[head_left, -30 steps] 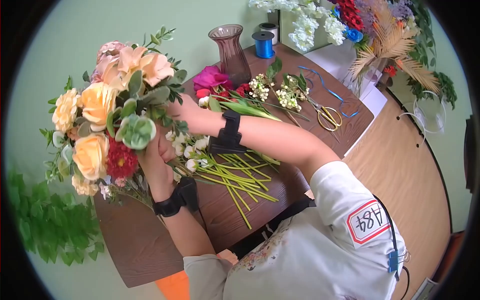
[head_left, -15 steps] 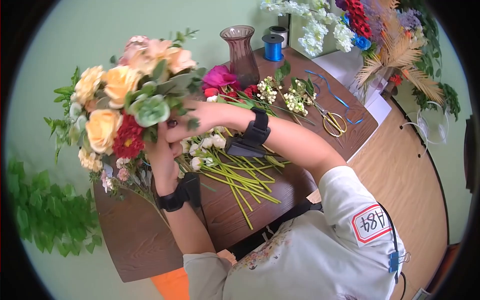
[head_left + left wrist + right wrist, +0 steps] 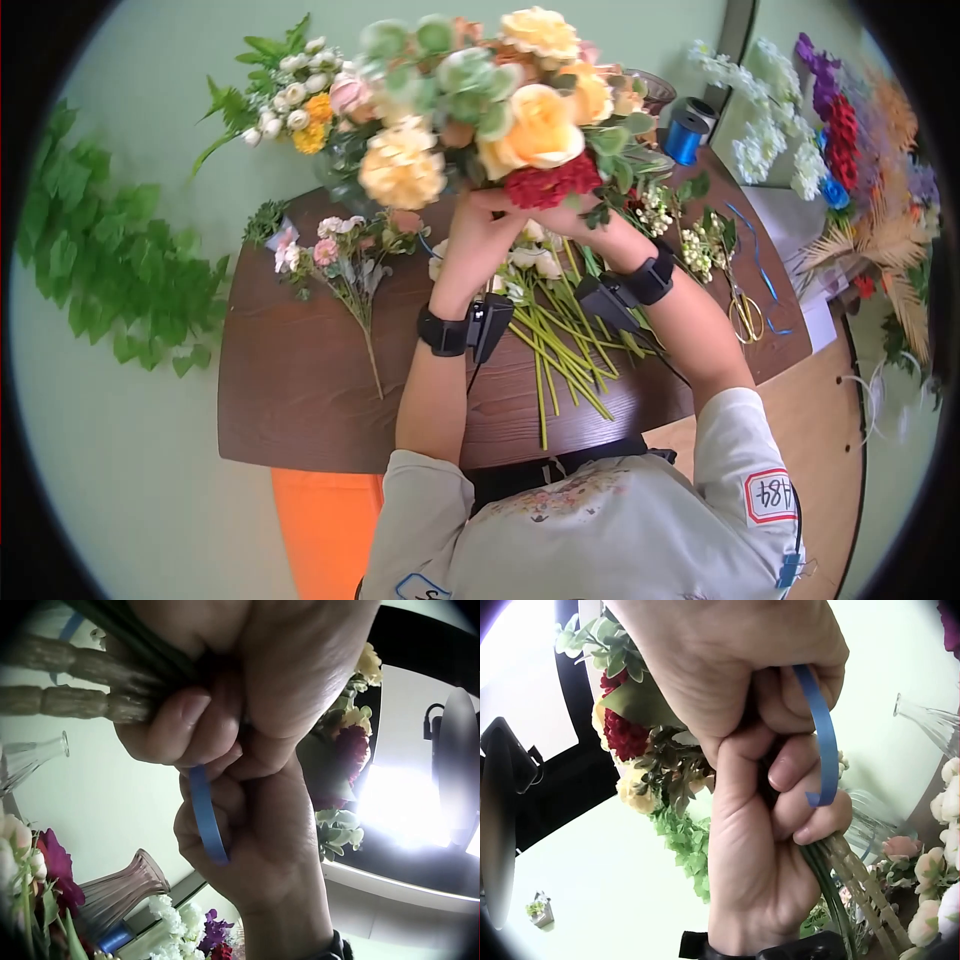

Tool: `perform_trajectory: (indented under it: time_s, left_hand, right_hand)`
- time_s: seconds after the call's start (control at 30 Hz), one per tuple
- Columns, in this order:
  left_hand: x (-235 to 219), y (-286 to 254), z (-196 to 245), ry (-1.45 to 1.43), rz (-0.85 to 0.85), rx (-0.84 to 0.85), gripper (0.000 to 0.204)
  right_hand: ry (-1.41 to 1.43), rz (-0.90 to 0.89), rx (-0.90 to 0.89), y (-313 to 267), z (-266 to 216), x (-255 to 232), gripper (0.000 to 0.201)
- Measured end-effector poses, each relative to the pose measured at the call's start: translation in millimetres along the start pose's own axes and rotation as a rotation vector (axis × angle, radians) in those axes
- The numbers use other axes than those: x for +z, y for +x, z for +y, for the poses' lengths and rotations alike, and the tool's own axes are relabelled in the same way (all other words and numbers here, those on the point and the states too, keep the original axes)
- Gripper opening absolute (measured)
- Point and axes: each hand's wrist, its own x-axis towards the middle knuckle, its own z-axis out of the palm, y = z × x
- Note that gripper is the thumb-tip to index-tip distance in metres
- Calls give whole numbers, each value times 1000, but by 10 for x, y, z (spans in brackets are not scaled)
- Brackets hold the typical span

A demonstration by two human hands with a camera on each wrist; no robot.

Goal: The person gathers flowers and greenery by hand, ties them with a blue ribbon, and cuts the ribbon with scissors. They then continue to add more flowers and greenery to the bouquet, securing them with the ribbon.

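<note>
A large bouquet [image 3: 535, 130] of yellow, peach and red flowers is held up above the table in the head view. Beneath its blooms, my left hand [image 3: 480, 240] grips the stems [image 3: 67, 701], fingers curled round them. My right hand [image 3: 592, 222] touches the left one; its curled fingers hold a blue ribbon [image 3: 823, 742]. One ribbon length arcs between the hands in both wrist views. The blooms hide part of the fingers from above.
White flowers with green stems [image 3: 560, 350] lie below the hands. A pink spray [image 3: 350, 260] lies at left, scissors [image 3: 745, 315] and white berry sprigs [image 3: 705, 245] at right. A blue ribbon spool [image 3: 685, 135] and a partly hidden vase [image 3: 655, 90] stand behind.
The head view has swung, showing more of the table's left side. The bouquet and both hands now appear further right, and the bouquet's blooms are turned differently.
</note>
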Motion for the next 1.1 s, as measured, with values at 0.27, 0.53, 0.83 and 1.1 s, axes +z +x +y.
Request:
perform_trajectory:
  time_s: [0.27,0.53,0.83,1.1]
  left_hand:
    - [14,-9,71,-31,142,-30,44]
    - [-278,-125,657,272,118,172,34]
    - [-823,-186,714,-297,782,238,23]
    - [-375,-83,437,-56,-245,-418,36]
  right_hand:
    - [240,80,327,210,-434,-140,15]
    - [84,203,494,194,19,-363,26]
    - [271,107,625,170,-189,-566,29]
    - [198,-176,393,137,-335,-374,24]
